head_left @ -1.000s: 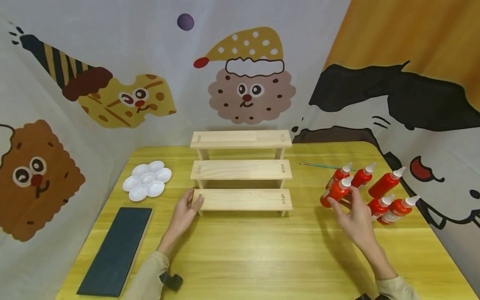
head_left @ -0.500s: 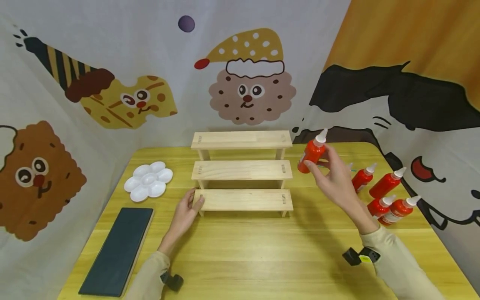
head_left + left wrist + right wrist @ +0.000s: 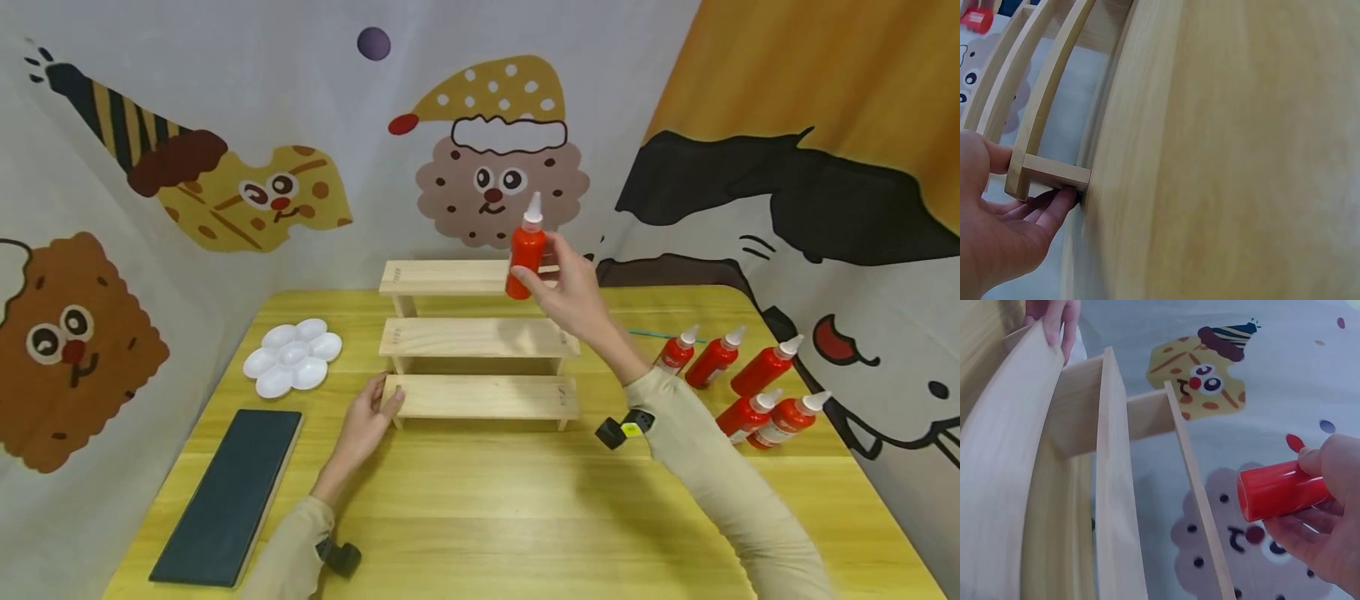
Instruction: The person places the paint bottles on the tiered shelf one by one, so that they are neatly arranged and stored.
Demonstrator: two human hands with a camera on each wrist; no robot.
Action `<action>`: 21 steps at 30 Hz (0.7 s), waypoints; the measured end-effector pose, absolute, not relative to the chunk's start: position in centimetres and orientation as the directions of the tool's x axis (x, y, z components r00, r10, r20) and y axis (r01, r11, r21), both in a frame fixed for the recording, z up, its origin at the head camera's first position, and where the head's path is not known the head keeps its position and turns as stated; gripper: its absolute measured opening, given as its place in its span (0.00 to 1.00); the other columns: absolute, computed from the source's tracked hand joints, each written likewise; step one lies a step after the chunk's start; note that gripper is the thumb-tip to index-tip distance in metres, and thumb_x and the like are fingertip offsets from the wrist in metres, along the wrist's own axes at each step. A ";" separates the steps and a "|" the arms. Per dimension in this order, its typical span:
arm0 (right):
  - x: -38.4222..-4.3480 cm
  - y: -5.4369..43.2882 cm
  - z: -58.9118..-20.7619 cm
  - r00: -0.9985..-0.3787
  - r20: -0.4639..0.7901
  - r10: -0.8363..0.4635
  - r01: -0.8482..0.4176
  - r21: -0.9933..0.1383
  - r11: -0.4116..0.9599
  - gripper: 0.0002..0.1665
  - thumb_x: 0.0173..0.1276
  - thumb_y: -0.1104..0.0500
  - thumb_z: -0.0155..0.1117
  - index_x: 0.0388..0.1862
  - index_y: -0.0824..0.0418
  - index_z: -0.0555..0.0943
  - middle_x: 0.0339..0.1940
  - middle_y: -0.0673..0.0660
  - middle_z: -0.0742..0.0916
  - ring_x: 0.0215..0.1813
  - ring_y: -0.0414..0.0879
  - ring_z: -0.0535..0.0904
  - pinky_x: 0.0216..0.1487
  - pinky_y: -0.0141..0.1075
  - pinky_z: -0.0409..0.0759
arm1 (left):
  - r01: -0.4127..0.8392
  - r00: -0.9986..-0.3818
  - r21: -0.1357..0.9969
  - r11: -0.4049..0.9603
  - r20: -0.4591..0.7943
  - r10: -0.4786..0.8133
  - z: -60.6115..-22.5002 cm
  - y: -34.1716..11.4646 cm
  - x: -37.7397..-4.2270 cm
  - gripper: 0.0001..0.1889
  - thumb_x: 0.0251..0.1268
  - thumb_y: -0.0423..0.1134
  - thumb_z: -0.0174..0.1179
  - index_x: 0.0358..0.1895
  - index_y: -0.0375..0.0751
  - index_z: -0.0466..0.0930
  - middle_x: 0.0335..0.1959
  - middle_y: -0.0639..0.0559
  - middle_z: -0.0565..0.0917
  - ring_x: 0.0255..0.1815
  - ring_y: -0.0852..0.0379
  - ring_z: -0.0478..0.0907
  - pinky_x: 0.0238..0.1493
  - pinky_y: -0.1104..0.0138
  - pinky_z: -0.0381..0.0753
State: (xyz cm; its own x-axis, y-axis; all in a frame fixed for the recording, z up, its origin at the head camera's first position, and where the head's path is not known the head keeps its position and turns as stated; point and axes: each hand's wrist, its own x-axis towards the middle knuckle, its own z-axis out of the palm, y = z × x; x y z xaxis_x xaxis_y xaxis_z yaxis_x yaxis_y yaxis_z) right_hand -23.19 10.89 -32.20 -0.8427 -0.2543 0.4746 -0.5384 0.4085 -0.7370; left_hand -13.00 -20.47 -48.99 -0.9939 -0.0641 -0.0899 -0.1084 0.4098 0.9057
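Right grip (image 3: 576, 292) pinching a glossy red bottle (image 3: 526, 254), white pointed nozzle (image 3: 533, 212) up, left grip (image 3: 366, 422) pinching a pale wooden stand (image 3: 480, 397) by its end

Palette (image 3: 292, 357) behind board (image 3: 228, 500) at left, shelf (image 3: 480, 397) between, bottles (image 3: 761, 372) at right

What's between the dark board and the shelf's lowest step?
Bare tabletop, the forearm, and the left grip holding the step, in the head view.
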 end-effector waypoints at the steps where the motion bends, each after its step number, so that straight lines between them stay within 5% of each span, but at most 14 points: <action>1: -23.5 10.1 -32.1 -0.843 0.467 -0.266 -0.537 -0.744 0.398 0.30 0.72 0.59 0.68 0.68 0.66 0.70 0.55 0.65 0.85 0.53 0.56 0.83 0.53 0.50 0.88 | -0.107 -0.994 0.905 0.412 -0.090 -0.060 -48.9 -20.5 -13.0 0.37 0.79 0.52 0.53 0.78 0.30 0.55 0.75 0.27 0.65 0.77 0.34 0.62 0.79 0.47 0.63; 10: -26.4 3.4 -31.8 -0.805 0.472 -0.360 -0.587 -0.724 0.363 0.28 0.71 0.59 0.68 0.65 0.68 0.71 0.54 0.64 0.86 0.51 0.54 0.85 0.54 0.43 0.88 | -0.110 -0.994 0.905 0.412 -0.095 -0.056 -48.7 -20.9 -13.1 0.37 0.79 0.53 0.52 0.78 0.30 0.54 0.77 0.29 0.62 0.78 0.34 0.59 0.79 0.47 0.62; 21: -28.0 -1.4 -33.0 -0.867 0.379 -0.323 -0.485 -0.791 0.373 0.30 0.71 0.57 0.69 0.67 0.64 0.71 0.57 0.63 0.85 0.54 0.54 0.84 0.58 0.42 0.86 | -0.105 -0.994 0.903 0.416 -0.089 -0.057 -48.7 -20.5 -13.0 0.36 0.79 0.51 0.53 0.78 0.30 0.55 0.76 0.28 0.62 0.78 0.34 0.61 0.78 0.46 0.63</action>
